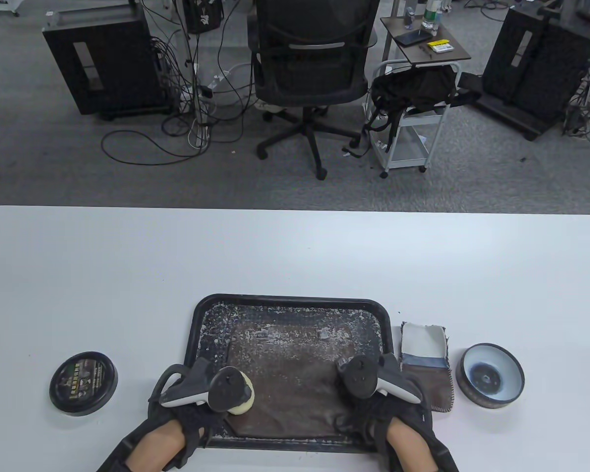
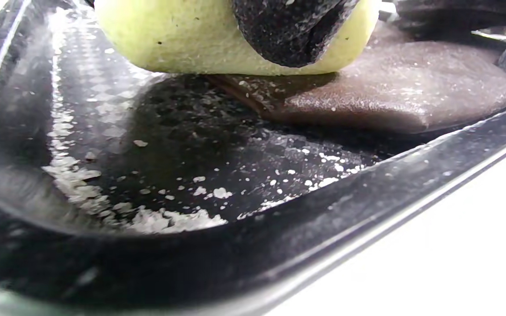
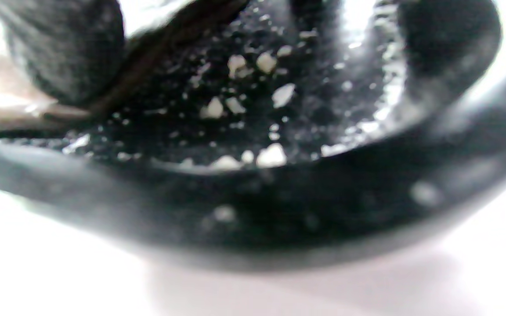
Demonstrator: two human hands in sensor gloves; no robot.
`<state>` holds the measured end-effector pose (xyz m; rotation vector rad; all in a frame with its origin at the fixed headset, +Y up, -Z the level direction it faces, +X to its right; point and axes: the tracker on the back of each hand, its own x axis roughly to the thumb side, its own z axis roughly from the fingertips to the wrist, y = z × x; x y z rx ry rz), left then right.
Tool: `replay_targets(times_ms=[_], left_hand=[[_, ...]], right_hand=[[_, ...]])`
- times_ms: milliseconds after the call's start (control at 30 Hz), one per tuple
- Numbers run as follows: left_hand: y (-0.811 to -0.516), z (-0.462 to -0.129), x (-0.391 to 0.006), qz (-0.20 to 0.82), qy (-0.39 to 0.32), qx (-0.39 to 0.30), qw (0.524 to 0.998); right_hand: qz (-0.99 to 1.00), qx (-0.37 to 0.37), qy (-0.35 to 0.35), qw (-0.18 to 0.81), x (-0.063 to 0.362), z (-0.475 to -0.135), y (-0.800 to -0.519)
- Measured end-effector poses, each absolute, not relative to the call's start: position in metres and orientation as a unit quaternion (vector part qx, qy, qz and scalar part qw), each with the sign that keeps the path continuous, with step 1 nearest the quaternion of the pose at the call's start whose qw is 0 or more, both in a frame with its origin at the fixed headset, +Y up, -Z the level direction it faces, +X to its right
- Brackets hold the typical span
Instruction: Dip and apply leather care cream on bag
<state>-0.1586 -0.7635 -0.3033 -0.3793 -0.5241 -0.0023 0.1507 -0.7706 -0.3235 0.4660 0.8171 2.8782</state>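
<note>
1. Brown leather, flat and matte: in the table view the bag (image 1: 285, 378) lies inside a black tray (image 1: 204, 314) near the table's front edge, both dusted with white flecks. Left hand (image 1: 201, 393) sits over the bag's near-left corner with a pale yellow sponge (image 1: 243, 393) showing past the tracker. Right hand (image 1: 373, 388) rests on the bag's right side; its fingers are hidden under the tracker, so I cannot tell whether they lie spread or together. Open cream tin (image 1: 491, 376) stands to the right of the tray, beyond a folded cloth (image 1: 425, 356); its lid (image 1: 83, 383) lies well apart on the left.

2. Left wrist view: the sponge (image 2: 191, 39) is gripped by a gloved finger (image 2: 288, 26) wrapped over its face, and its lower edge meets the bag's corner (image 2: 389, 83). The tray floor (image 2: 182, 145) holds crumbly white residue, thickest along the rim.

3. Right wrist view: blurred. A gloved fingertip (image 3: 64, 52) presses down on the bag's edge (image 3: 11, 103) at upper left; the tray rim (image 3: 257, 206) fills the foreground, with white crumbs behind it. Grip shape not legible here.

4. Handling, as judged: the bag looks thin, limp and light, likely to slide or ruck under rubbing, so a flat pinning press on its far side seems the right hold. The sponge is soft and compressible; hold it by its sides and keep the working face free. Cream may make the leather slick.
</note>
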Motion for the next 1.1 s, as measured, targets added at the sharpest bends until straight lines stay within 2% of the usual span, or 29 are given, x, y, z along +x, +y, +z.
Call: replay_targets(times_ms=[300,467,1100], left_hand=[[-0.764,-0.296,-0.143,-0.024,-0.289,-0.155,0.944],[-0.766,-0.294,-0.129,0.001,-0.307,-0.153,0.939],[-0.763,-0.299,-0.019,0.015,-0.397,-0.163,0.903]], right_hand=[[0.948,0.158,0.268,0.064,0.151,-0.324,-0.772],[0.948,0.162,0.266,0.065,0.151,-0.325,-0.772],[0.951,0.164,0.254,0.060,0.154,-0.326,-0.773]])
